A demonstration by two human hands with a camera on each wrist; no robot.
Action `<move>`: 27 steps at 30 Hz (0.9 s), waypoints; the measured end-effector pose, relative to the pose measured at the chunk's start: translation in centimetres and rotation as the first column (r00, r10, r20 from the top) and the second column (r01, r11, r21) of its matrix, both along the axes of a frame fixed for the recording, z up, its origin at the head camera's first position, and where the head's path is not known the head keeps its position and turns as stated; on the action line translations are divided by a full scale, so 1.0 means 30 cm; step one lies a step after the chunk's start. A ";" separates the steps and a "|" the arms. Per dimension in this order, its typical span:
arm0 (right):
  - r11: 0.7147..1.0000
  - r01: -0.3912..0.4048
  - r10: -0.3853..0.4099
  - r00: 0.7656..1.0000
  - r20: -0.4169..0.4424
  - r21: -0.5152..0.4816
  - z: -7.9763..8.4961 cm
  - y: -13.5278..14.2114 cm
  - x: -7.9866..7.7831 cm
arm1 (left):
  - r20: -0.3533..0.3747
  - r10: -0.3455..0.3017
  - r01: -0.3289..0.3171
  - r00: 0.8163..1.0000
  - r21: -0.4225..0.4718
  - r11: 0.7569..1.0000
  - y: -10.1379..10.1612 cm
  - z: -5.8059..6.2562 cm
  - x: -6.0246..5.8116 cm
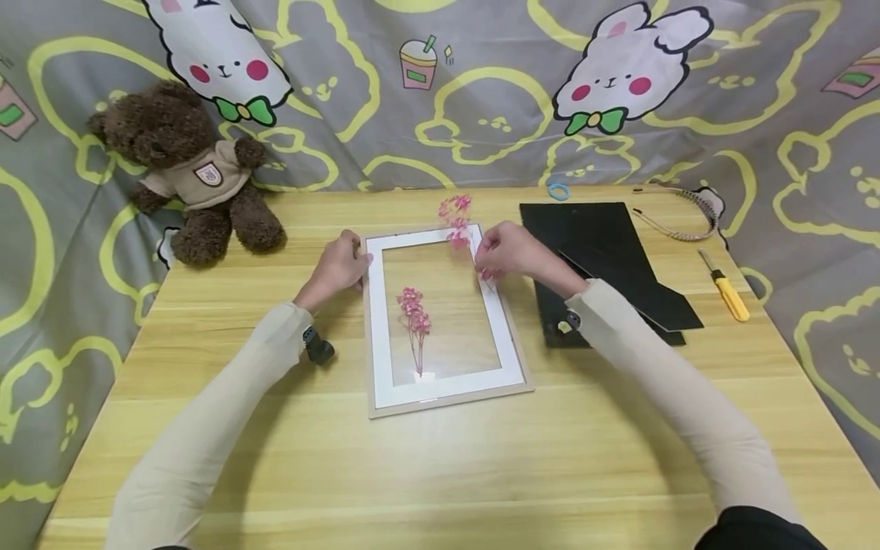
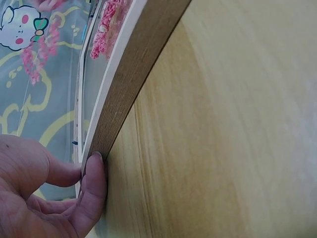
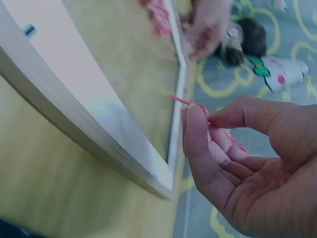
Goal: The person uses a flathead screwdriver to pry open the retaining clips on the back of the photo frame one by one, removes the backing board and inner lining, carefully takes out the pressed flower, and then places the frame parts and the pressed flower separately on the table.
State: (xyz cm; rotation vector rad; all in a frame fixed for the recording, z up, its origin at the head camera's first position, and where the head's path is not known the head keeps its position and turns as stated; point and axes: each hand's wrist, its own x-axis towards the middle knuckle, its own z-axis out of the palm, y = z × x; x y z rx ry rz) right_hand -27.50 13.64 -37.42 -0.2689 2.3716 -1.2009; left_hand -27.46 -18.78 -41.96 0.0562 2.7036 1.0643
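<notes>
A picture frame (image 1: 474, 399) with a light wooden rim and a white mat (image 1: 381, 328) lies on the table. My left hand (image 1: 338, 267) holds its left side near the far corner, thumb and fingers at the edge (image 2: 111, 116). Over the far right corner, my right hand (image 1: 514, 248) pinches a thin pink stem (image 3: 200, 109) between thumb and forefinger. A pink dried flower sprig (image 1: 457, 218) shows beside that hand at the frame's far edge. Inside the mat opening, toward the left, lies another pink flower sprig (image 1: 414, 309) with its stems pointing toward me.
Black backing board (image 1: 584, 221) with its stand lies right of the frame, partly under my right forearm. Further right are a yellow-handled screwdriver (image 1: 729, 296) and a headband (image 1: 704, 210). A blue ring (image 1: 558, 191) lies at the back; a brown teddy bear (image 1: 199, 168) sits back left against the curtain.
</notes>
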 end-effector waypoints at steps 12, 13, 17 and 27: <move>0.921 0.341 -0.313 0.936 0.164 -0.188 -0.061 0.131 -0.180 | 0.013 0.004 -0.004 1.000 -0.005 1.000 -0.005 -0.004 0.002; 0.914 0.359 -0.326 0.927 0.186 -0.187 -0.072 0.140 -0.186 | 0.014 0.004 -0.004 1.000 -0.007 1.000 -0.004 -0.004 0.002; 0.908 0.389 -0.361 0.915 0.181 -0.156 -0.108 0.161 -0.199 | 0.013 0.000 0.000 1.000 -0.014 1.000 0.002 -0.008 -0.001; 0.944 0.325 -0.321 0.944 0.078 -0.048 -0.115 0.144 -0.189 | -0.010 -0.003 0.002 1.000 -0.023 1.000 0.000 -0.010 0.004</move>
